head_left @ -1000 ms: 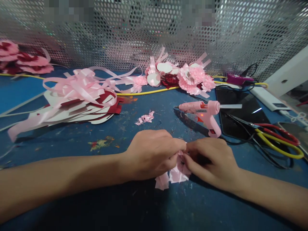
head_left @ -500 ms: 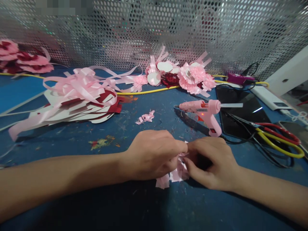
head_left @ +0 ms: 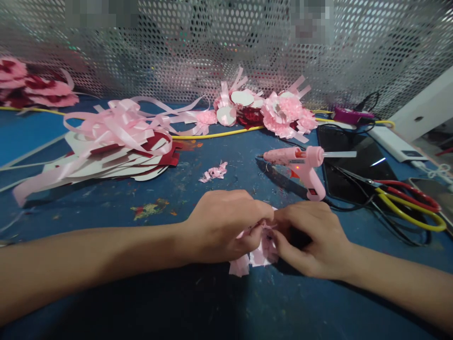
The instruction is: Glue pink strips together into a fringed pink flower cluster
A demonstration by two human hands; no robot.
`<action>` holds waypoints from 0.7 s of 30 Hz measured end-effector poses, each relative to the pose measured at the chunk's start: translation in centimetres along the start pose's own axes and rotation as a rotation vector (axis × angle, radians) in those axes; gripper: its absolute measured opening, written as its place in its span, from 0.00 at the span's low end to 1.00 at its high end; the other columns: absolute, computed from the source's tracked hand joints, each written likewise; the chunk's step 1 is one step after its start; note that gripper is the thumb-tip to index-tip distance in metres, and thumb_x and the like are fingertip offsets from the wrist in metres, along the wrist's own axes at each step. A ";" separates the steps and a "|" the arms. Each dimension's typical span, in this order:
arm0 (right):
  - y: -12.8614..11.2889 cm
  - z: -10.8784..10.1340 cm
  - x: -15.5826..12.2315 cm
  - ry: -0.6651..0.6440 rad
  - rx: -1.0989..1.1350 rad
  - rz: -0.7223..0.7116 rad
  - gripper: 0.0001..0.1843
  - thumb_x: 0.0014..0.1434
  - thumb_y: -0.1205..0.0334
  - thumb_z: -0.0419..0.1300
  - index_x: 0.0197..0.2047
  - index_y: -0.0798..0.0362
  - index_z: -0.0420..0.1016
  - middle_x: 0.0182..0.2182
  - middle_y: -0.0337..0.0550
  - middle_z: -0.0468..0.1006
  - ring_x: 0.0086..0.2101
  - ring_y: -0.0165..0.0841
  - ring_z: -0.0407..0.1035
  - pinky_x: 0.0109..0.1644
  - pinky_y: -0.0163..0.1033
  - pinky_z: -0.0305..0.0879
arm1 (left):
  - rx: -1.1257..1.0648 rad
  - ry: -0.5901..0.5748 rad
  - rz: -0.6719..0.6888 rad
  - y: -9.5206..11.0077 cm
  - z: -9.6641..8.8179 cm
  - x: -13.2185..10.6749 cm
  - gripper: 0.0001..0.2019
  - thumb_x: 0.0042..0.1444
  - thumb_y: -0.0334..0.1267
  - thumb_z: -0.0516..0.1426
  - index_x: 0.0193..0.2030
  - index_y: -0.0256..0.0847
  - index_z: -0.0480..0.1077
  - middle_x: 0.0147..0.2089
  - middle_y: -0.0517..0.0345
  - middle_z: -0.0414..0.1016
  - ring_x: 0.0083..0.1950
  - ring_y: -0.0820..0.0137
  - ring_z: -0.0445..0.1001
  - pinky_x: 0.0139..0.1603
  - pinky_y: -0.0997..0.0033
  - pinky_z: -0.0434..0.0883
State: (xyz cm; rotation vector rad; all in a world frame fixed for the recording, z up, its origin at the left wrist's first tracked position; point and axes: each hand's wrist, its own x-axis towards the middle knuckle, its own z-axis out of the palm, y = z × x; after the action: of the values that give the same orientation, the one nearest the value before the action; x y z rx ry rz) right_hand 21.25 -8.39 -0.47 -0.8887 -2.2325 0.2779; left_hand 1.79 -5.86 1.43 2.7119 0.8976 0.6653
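Note:
My left hand is closed, thumb and fingers pinching a piece of pink ribbon low over the table. From the other side my right hand grips the same piece between thumb and fingers. Loose pink ends hang below the left fingers; the upper part of the piece is mostly hidden by both hands. Beyond the hands lies a small heap of pink ribbon scraps. A pink glue gun, its small light lit and a glue stick in its back, stands behind my right hand.
At left, pink ribbon loops lie on stacked white and red cutouts. Pink ribbon flowers rest along a yellow cable, before a perforated metal screen. Scissors, a black tablet and a white power bank lie at right.
My left fingers and thumb have shifted slightly on the ribbon, showing more of its gathered part. My right hand stays almost in place.

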 end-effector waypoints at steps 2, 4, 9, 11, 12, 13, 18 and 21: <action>0.0 0.0 0.0 0.000 -0.024 -0.001 0.02 0.55 0.64 0.57 0.33 0.53 0.70 0.19 0.33 0.71 0.19 0.26 0.63 0.25 0.33 0.57 | -0.022 0.014 -0.001 0.0 0.1 -0.1 0.05 0.52 0.34 0.54 0.35 0.44 0.70 0.29 0.65 0.76 0.33 0.74 0.74 0.35 0.80 0.67; 0.1 -0.1 0.0 -0.004 -0.035 -0.007 0.02 0.56 0.64 0.56 0.33 0.53 0.70 0.19 0.33 0.72 0.20 0.26 0.63 0.25 0.33 0.56 | -0.025 0.017 0.002 0.0 0.1 -0.1 0.04 0.53 0.34 0.54 0.34 0.44 0.70 0.29 0.65 0.76 0.33 0.75 0.74 0.35 0.80 0.67; 0.2 -0.1 0.1 -0.007 -0.025 -0.013 0.03 0.57 0.63 0.57 0.32 0.53 0.70 0.19 0.32 0.71 0.19 0.25 0.63 0.25 0.32 0.56 | -0.012 -0.010 -0.005 0.0 0.0 -0.1 0.06 0.53 0.34 0.53 0.34 0.44 0.70 0.29 0.65 0.76 0.33 0.75 0.74 0.36 0.80 0.67; 0.2 -0.1 0.1 -0.005 -0.026 -0.016 0.03 0.57 0.64 0.57 0.32 0.53 0.70 0.19 0.32 0.71 0.19 0.25 0.62 0.25 0.32 0.55 | -0.005 -0.019 -0.001 0.1 -0.1 -0.1 0.06 0.53 0.34 0.52 0.33 0.44 0.70 0.29 0.65 0.76 0.33 0.74 0.74 0.35 0.79 0.66; 0.2 -0.1 0.1 -0.004 -0.027 -0.018 0.03 0.57 0.64 0.57 0.31 0.53 0.70 0.19 0.32 0.71 0.19 0.25 0.62 0.25 0.32 0.55 | -0.003 -0.024 -0.001 0.1 -0.1 -0.1 0.06 0.53 0.34 0.52 0.33 0.44 0.70 0.29 0.65 0.76 0.33 0.74 0.74 0.35 0.79 0.66; 0.2 -0.1 0.1 -0.006 -0.027 -0.020 0.03 0.57 0.64 0.57 0.31 0.53 0.69 0.18 0.32 0.71 0.19 0.25 0.62 0.25 0.32 0.55 | -0.003 -0.029 0.001 0.1 -0.1 0.0 0.06 0.53 0.34 0.52 0.33 0.44 0.70 0.29 0.65 0.76 0.33 0.74 0.74 0.35 0.79 0.66; 0.1 -0.1 0.1 -0.033 -0.035 -0.036 0.06 0.57 0.64 0.56 0.28 0.52 0.68 0.17 0.32 0.69 0.19 0.25 0.61 0.24 0.33 0.52 | 0.070 -0.106 0.022 0.3 -0.1 0.2 0.06 0.51 0.33 0.52 0.31 0.45 0.70 0.28 0.65 0.76 0.32 0.73 0.74 0.30 0.78 0.64; 0.0 -0.1 0.1 -0.040 -0.049 -0.044 0.08 0.56 0.64 0.57 0.26 0.52 0.66 0.17 0.33 0.68 0.18 0.26 0.60 0.24 0.34 0.51 | 0.105 -0.169 0.028 0.4 -0.3 0.4 0.06 0.49 0.32 0.52 0.29 0.45 0.69 0.28 0.65 0.76 0.32 0.72 0.74 0.28 0.77 0.63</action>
State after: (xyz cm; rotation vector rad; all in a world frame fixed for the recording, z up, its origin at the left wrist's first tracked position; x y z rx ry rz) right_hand 21.25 -8.27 -0.36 -0.8660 -2.3012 0.2236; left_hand 2.16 -5.93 1.93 2.8259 0.8779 0.3966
